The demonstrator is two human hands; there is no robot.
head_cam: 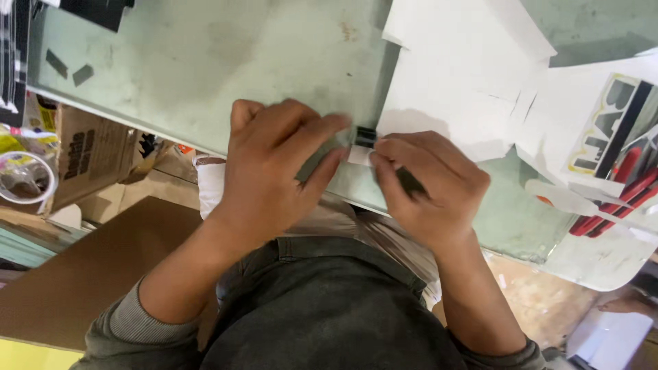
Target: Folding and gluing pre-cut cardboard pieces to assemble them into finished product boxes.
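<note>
My left hand (274, 164) lies over the near edge of a pale green glass tabletop (192, 62), fingers pressed together on a small dark strip (322, 156) with a white backing. My right hand (428, 185) meets it from the right, pinching the strip's black end (365, 137) between thumb and forefinger, with a dark piece (410, 182) running under its fingers. The middle of the strip is hidden by both hands. White paper sheets (452, 75) lie just beyond my right hand.
A printed sticker sheet with black, yellow and red shapes (613, 137) lies at the right. Two small grey scraps (68, 68) sit at the table's left. A cardboard box (89, 154) and a tape roll (24, 178) stand below the table on the left, over brown board (82, 274).
</note>
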